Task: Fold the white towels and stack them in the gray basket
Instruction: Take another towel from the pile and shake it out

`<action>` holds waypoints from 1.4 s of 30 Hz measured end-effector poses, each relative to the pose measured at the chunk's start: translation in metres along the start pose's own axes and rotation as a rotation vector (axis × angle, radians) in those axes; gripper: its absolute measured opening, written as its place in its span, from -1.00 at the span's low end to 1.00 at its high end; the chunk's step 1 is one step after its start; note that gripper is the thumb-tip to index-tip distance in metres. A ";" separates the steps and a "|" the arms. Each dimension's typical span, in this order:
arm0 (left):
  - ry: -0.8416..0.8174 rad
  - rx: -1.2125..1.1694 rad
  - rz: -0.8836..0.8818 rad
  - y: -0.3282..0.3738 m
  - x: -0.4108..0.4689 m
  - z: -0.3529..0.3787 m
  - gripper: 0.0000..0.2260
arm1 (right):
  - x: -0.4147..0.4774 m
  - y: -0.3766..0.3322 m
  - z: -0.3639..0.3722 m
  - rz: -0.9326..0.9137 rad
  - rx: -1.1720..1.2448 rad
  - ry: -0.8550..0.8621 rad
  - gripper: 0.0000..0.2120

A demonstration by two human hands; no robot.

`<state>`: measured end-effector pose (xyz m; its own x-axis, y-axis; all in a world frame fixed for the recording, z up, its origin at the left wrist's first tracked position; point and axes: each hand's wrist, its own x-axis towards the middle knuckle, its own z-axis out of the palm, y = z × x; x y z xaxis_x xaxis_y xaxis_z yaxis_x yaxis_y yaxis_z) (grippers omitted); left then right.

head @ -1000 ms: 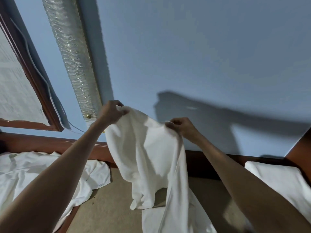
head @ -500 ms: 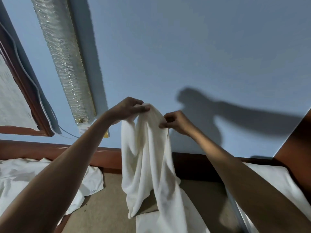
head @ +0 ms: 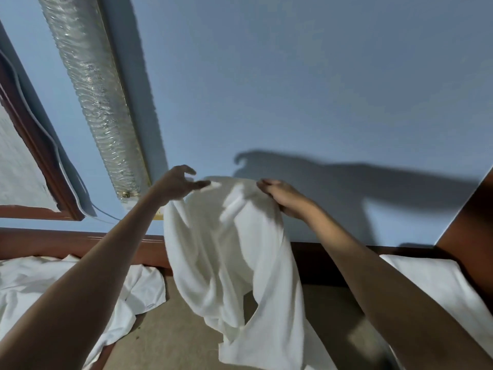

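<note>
A white towel hangs in front of me against the blue wall, its lower end trailing onto the tan surface. My left hand is at the towel's upper left corner, pinching it at the fingertips while the other fingers spread loosely. My right hand grips the upper right edge with curled fingers. The cloth sags in folds between the two hands. No gray basket is in view.
Crumpled white cloth lies at the left. Another white cloth lies at the right. A brown wooden rail runs along the wall. A silver ribbed duct and a window frame are at the upper left.
My hands have moved apart from a close pinch, spreading the towel's top edge wider. The left hand's fingers have loosened and spread.
</note>
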<state>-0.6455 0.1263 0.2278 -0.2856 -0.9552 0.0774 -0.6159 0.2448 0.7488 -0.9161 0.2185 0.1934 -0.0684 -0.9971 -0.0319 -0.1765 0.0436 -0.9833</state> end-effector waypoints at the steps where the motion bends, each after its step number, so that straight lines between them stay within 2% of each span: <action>1: -0.126 0.042 0.055 0.005 -0.003 0.004 -0.44 | 0.002 -0.012 0.000 -0.039 -0.036 -0.036 -0.83; 3: -0.377 0.033 0.157 0.020 -0.010 0.015 -0.32 | 0.005 -0.032 0.001 -0.111 -0.165 -0.114 -0.79; 4: -0.471 -0.001 0.178 0.027 -0.012 0.020 -0.36 | 0.007 -0.039 0.001 -0.142 -0.214 -0.141 -0.74; 6: -0.577 -0.073 0.185 0.037 -0.012 0.025 -0.60 | 0.006 -0.046 -0.002 -0.194 -0.236 -0.153 -0.63; 7: -0.584 -0.111 0.197 0.040 -0.012 0.024 -0.68 | 0.005 -0.046 -0.005 -0.211 -0.237 -0.143 -0.62; 10: -0.505 -0.168 0.248 0.047 -0.008 0.018 -0.70 | -0.003 -0.033 -0.018 -0.224 -0.297 -0.135 -0.79; 14: -0.340 -0.232 0.331 0.062 -0.007 0.015 -0.74 | -0.001 0.006 -0.026 -0.148 -0.577 -0.135 -0.80; 19: -0.151 -0.381 0.311 0.061 0.000 0.009 -0.71 | 0.003 0.052 -0.022 -0.046 -0.741 0.126 -0.83; 21: -0.096 -0.444 0.258 0.050 0.004 0.007 -0.73 | 0.004 0.060 -0.025 0.020 -0.667 0.178 -0.83; 23: -0.016 -0.470 0.173 0.037 0.010 0.009 -0.76 | 0.004 0.058 -0.029 0.022 -0.460 0.139 -0.85; 25: 0.058 -0.417 0.071 0.022 0.016 0.010 -0.77 | 0.000 0.046 -0.028 0.009 -0.274 0.078 -0.79; 27: 0.029 -0.261 -0.001 0.010 0.019 0.013 -0.74 | -0.005 0.027 -0.022 -0.029 -0.190 0.036 -0.75; 28: -0.045 -0.174 -0.006 0.008 0.018 0.015 -0.64 | -0.005 0.016 -0.019 -0.054 -0.152 0.034 -0.77; 30: -0.283 -0.061 0.068 0.013 0.014 0.024 -0.41 | -0.002 -0.006 -0.014 -0.110 -0.126 0.019 -0.81; 31: -0.421 -0.058 0.116 0.020 0.010 0.029 -0.37 | -0.001 -0.016 -0.012 -0.140 -0.142 -0.003 -0.82; 33: -0.596 -0.094 0.180 0.036 0.002 0.039 -0.52 | -0.005 -0.036 -0.010 -0.180 -0.162 -0.047 -0.79; 35: -0.601 -0.129 0.224 0.048 -0.002 0.039 -0.76 | -0.008 -0.045 -0.013 -0.231 -0.206 -0.053 -0.66; 38: -0.535 -0.187 0.271 0.054 0.000 0.030 -0.77 | -0.011 -0.039 -0.025 -0.280 -0.369 -0.029 -0.75; 40: -0.478 -0.208 0.303 0.060 0.001 0.025 -0.77 | -0.006 -0.022 -0.031 -0.265 -0.554 -0.001 -0.71; 42: -0.424 -0.209 0.341 0.068 0.002 0.024 -0.72 | -0.005 -0.002 -0.030 -0.236 -0.666 0.046 -0.77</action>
<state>-0.7054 0.1449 0.2635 -0.7379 -0.6677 0.0985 -0.2921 0.4475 0.8452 -0.9445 0.2250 0.2004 0.0070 -0.9817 0.1904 -0.7537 -0.1303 -0.6441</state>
